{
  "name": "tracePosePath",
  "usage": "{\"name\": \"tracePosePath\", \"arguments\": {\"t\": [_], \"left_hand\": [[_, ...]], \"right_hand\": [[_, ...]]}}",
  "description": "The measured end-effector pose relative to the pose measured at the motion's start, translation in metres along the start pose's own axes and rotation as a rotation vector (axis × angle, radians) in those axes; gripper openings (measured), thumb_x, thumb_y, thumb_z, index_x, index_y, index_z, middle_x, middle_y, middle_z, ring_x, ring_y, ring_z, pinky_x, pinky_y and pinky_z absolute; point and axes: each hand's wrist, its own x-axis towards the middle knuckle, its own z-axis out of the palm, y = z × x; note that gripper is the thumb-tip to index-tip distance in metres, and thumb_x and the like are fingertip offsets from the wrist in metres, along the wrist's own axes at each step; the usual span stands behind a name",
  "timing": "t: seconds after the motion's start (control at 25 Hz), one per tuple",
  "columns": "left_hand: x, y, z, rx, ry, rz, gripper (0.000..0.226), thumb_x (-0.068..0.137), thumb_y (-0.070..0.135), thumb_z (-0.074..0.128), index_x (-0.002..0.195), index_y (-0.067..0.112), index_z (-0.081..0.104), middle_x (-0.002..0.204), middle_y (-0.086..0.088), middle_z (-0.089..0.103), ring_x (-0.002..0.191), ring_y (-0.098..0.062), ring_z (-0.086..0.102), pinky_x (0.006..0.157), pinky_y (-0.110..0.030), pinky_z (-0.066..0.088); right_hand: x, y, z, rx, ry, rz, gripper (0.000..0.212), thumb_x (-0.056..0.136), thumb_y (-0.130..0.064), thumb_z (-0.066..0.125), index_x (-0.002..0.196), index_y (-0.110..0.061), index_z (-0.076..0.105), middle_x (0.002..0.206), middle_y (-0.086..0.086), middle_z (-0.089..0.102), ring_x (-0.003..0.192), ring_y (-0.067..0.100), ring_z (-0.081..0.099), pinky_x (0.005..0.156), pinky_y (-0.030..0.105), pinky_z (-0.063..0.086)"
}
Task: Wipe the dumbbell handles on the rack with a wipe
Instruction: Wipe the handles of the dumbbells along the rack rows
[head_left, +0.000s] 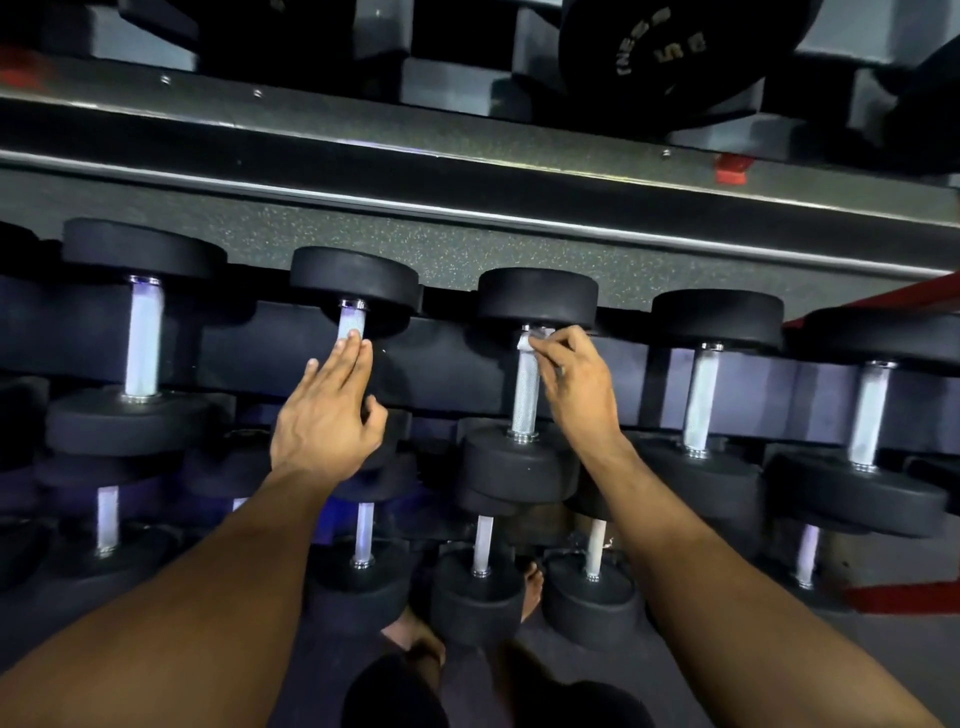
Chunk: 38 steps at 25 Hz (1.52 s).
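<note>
1. While the wipe (529, 342) is pinched between thumb and fingertips of the right hand (576, 387), it is pressed against the far end of a knurled dumbbell handle (524, 395) on the middle tier of the rack (467, 208).
2. The wipe is judged to be thin, soft and light; it is small and bunched, so a firm pinch is needed or it may slip off the rough steel.
3. The handle is judged stiff and grippy; the wipe is best wrapped round it and drawn along its length.
4. The left hand (327, 410) is held with fingers straight and close together, fingertips touching the neighbouring handle (352, 325); nothing is gripped.
5. The dumbbells are judged heavy and unlikely to shift under wiping, so no lifting is called for.
</note>
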Motion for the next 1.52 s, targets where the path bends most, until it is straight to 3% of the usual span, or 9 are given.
{"name": "tracePosePath", "arguments": {"t": [0.28,0.48,0.68,0.88,1.0,1.12,1.28,1.52], "left_hand": [[-0.003,0.001,-0.002,0.008,-0.001,-0.005,0.071,0.086,0.032,0.034,0.151,0.006,0.040,0.161,-0.007,0.034,0.148,-0.017,0.031,0.122,-0.040,0.023],[-0.004,0.004,-0.006,0.014,-0.006,-0.003,0.071,0.085,0.032,0.034,0.151,0.005,0.041,0.159,-0.009,0.036,0.147,-0.018,0.034,0.121,-0.041,0.024],[-0.003,0.005,-0.008,0.012,-0.022,-0.009,0.071,0.085,0.032,0.034,0.150,0.005,0.042,0.158,-0.009,0.038,0.146,-0.018,0.036,0.121,-0.042,0.026],[-0.003,0.005,-0.009,0.006,-0.026,-0.013,0.071,0.085,0.033,0.032,0.150,0.006,0.044,0.158,-0.009,0.038,0.146,-0.018,0.037,0.120,-0.042,0.028],[-0.003,0.005,-0.009,0.010,-0.025,-0.009,0.071,0.085,0.033,0.032,0.150,0.005,0.043,0.159,-0.009,0.038,0.146,-0.018,0.036,0.120,-0.044,0.029],[-0.003,0.006,-0.009,0.004,-0.031,-0.012,0.071,0.085,0.033,0.033,0.150,0.006,0.043,0.160,-0.008,0.036,0.147,-0.016,0.034,0.121,-0.044,0.029],[-0.003,0.005,-0.008,0.020,-0.040,-0.007,0.072,0.085,0.033,0.032,0.150,0.006,0.042,0.160,-0.008,0.035,0.148,-0.016,0.033,0.121,-0.044,0.028],[-0.003,0.006,-0.008,0.028,-0.031,-0.010,0.071,0.084,0.032,0.033,0.149,0.006,0.044,0.158,-0.008,0.039,0.146,-0.017,0.036,0.121,-0.045,0.028]], "right_hand": [[0.000,0.005,0.001,-0.097,-0.130,0.027,0.023,0.095,-0.019,0.059,0.117,-0.018,0.068,0.098,-0.010,0.048,0.080,0.004,0.048,0.071,0.020,0.038],[-0.008,0.013,-0.003,-0.114,-0.373,-0.014,0.017,0.091,-0.019,0.061,0.106,-0.019,0.070,0.095,0.003,0.056,0.077,0.022,0.060,0.069,0.033,0.050],[-0.025,0.013,-0.009,-0.110,-0.664,-0.016,0.023,0.083,-0.008,0.069,0.102,-0.020,0.074,0.091,-0.008,0.056,0.077,0.011,0.058,0.072,0.022,0.046],[-0.018,0.015,-0.008,-0.118,-0.643,-0.030,0.019,0.086,-0.015,0.070,0.103,-0.022,0.074,0.089,-0.010,0.055,0.076,0.009,0.057,0.078,0.031,0.053],[-0.001,0.012,-0.007,-0.102,-0.455,-0.010,0.019,0.092,-0.024,0.063,0.108,-0.021,0.071,0.096,0.000,0.059,0.087,0.021,0.061,0.078,0.035,0.053],[0.015,0.004,-0.010,-0.274,-0.331,0.010,0.023,0.098,-0.034,0.052,0.115,-0.028,0.065,0.105,-0.001,0.059,0.100,0.022,0.058,0.073,0.035,0.050],[0.004,0.006,-0.013,-0.342,-0.299,-0.017,0.027,0.100,-0.039,0.045,0.124,-0.034,0.056,0.108,-0.003,0.051,0.096,0.023,0.058,0.066,0.037,0.050],[0.011,0.010,-0.017,-0.354,-0.321,-0.024,0.029,0.100,-0.040,0.044,0.125,-0.033,0.056,0.105,-0.002,0.055,0.094,0.025,0.060,0.068,0.036,0.047]]}}
